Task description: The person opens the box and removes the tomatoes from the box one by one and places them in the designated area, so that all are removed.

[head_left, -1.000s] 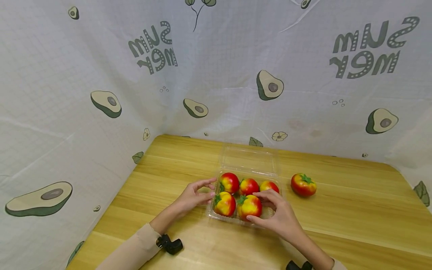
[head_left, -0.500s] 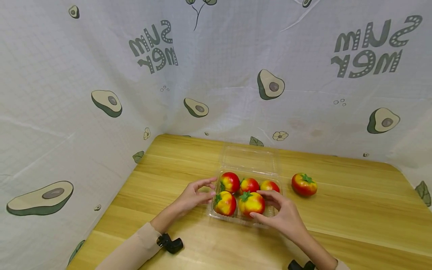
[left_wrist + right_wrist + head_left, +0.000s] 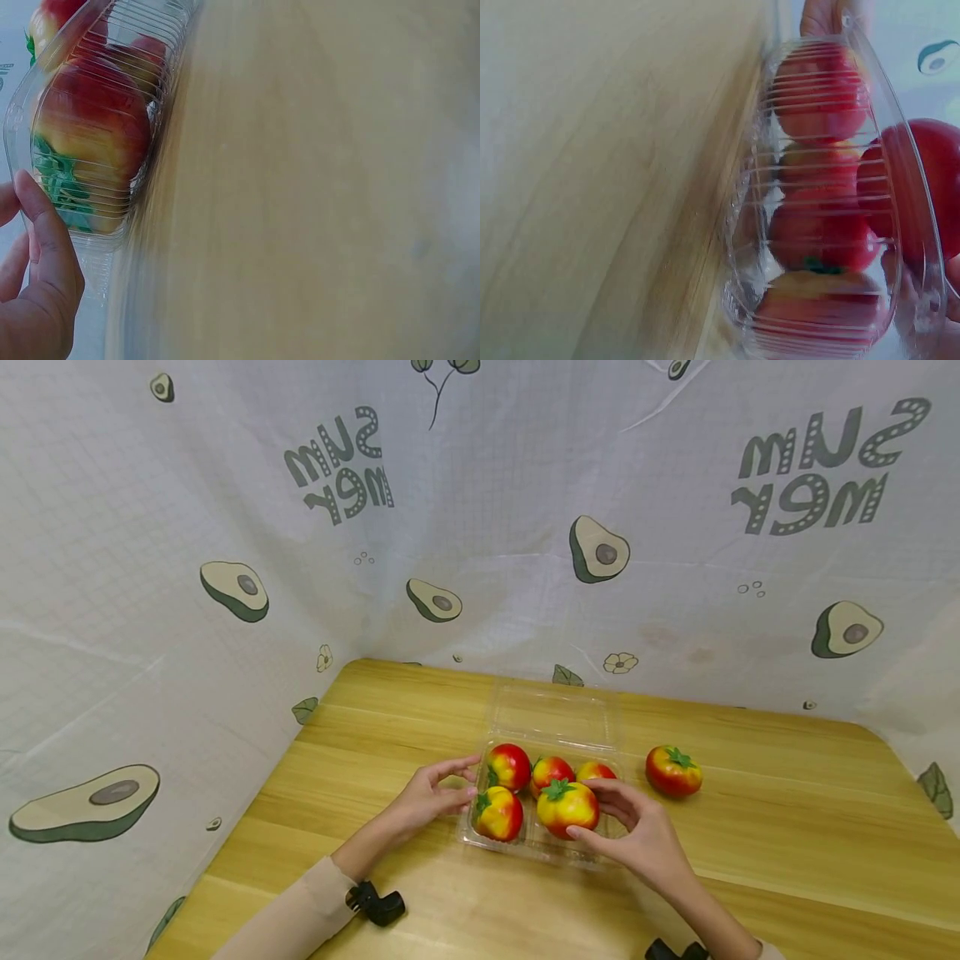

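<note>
Right hand (image 3: 643, 841) pinches a glossy red-yellow fruit (image 3: 567, 814) between thumb and fingers, over the clear box (image 3: 525, 848) just right of the left hand (image 3: 429, 797), whose loosely parted fingers touch the box's side. Fruit likely light, firm, slick; best held around its widest part, below the leaf cap (image 3: 557, 789); thin box probably flexes.

The sleeves (image 3: 292, 912) are plain beige, with an angular black device (image 3: 384, 907) beside each cuff (image 3: 334, 878).
</note>
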Demonstrator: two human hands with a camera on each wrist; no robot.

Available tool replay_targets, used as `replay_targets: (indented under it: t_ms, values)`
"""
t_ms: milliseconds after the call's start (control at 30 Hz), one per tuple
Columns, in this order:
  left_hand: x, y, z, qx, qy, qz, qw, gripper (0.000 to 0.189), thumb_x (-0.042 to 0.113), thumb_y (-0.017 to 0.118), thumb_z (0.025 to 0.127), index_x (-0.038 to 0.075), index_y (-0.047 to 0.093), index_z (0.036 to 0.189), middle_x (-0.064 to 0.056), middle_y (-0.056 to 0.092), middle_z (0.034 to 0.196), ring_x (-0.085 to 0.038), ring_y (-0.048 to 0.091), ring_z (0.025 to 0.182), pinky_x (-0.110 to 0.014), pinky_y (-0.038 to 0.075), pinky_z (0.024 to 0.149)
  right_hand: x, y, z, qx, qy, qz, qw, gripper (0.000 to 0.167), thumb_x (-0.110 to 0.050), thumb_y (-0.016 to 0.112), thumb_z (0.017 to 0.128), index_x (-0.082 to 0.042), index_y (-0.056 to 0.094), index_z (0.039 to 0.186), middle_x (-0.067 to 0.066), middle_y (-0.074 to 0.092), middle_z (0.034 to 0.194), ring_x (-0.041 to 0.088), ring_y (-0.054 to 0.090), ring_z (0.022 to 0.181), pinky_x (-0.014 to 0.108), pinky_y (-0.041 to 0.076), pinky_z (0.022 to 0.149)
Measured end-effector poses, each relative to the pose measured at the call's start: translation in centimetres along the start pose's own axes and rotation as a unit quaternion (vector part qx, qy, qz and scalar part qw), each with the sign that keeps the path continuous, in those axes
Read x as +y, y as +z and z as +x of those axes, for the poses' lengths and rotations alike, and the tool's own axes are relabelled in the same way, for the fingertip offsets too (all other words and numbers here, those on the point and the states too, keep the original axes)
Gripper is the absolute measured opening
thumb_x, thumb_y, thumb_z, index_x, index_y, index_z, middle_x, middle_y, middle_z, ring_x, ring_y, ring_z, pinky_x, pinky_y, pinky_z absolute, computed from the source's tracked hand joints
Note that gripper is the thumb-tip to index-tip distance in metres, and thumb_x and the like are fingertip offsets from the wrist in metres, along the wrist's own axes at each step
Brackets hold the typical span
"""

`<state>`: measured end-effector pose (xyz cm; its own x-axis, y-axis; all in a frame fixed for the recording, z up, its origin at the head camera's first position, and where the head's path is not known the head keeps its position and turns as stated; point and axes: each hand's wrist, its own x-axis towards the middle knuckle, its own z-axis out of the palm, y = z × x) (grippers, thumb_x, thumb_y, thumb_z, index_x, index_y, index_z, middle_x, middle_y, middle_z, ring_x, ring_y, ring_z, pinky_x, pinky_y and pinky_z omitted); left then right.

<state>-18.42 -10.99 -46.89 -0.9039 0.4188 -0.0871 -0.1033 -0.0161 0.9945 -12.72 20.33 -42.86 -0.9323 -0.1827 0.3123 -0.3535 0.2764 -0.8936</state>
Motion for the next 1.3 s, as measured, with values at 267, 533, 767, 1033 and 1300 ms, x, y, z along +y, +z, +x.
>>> replay_targets:
  t_ms: [267, 533, 767, 1033, 1300]
  values:
    - [0.0, 0.0, -0.1, -0.001, 0.001, -0.002, 1.0000, 0.055, 0.008, 0.068, 0.096, 0.004, 0.049, 0.147, -0.015, 0.052, 0.122, -0.009, 0.060, 0.076, -0.027, 0.059, 0.079, -0.1, -0.8, -0.2, 0.019, 0.000, 0.002, 0.9998, 0.051, 0.005, 0.086, 0.074, 0.006, 0.063, 0.120, 0.023, 0.061, 0.123, 0.003, 0.062, 0.102, 0.019, 0.053, 0.087]
    - [0.1, 0.1, -0.2, 0.003, -0.003, -0.006, 1.0000, 0.055, 0.007, 0.068, 0.095, 0.003, 0.048, 0.146, -0.015, 0.053, 0.121, -0.008, 0.060, 0.074, -0.026, 0.059, 0.078, -0.1, -2.0, -0.3, 0.038, -0.008, 0.014, 0.9992, 0.050, 0.011, 0.083, 0.073, 0.008, 0.062, 0.119, 0.001, 0.066, 0.117, 0.005, 0.064, 0.101, 0.018, 0.053, 0.087]
    - [0.1, 0.1, -0.2, 0.002, -0.006, -0.007, 1.0000, 0.056, 0.007, 0.069, 0.095, 0.004, 0.048, 0.147, -0.015, 0.052, 0.122, -0.008, 0.060, 0.074, -0.026, 0.058, 0.079, 0.4, -3.3, -0.4, 0.062, 0.002, 0.042, 0.9972, 0.051, 0.017, 0.079, 0.074, 0.012, 0.058, 0.121, -0.005, 0.066, 0.114, 0.005, 0.064, 0.102, 0.016, 0.052, 0.088]
    - [0.1, 0.1, -0.2, 0.000, -0.007, -0.006, 1.0000, 0.056, 0.007, 0.068, 0.095, 0.003, 0.048, 0.147, -0.015, 0.052, 0.122, -0.009, 0.061, 0.076, -0.026, 0.058, 0.080, 0.9, -4.7, -0.4, 0.088, 0.006, 0.077, 0.9931, 0.050, 0.020, 0.076, 0.075, 0.014, 0.057, 0.121, -0.007, 0.066, 0.117, 0.004, 0.064, 0.102, 0.015, 0.051, 0.088]
    - [0.0, 0.0, -0.1, 0.001, -0.003, -0.001, 1.0000, 0.055, 0.007, 0.068, 0.096, 0.004, 0.048, 0.147, -0.015, 0.053, 0.122, -0.009, 0.061, 0.078, -0.027, 0.058, 0.080, 1.4, -5.9, -0.6, 0.107, 0.013, 0.079, 0.9910, 0.048, 0.020, 0.075, 0.076, 0.009, 0.060, 0.121, -0.007, 0.066, 0.116, 0.003, 0.065, 0.100, 0.015, 0.052, 0.086]
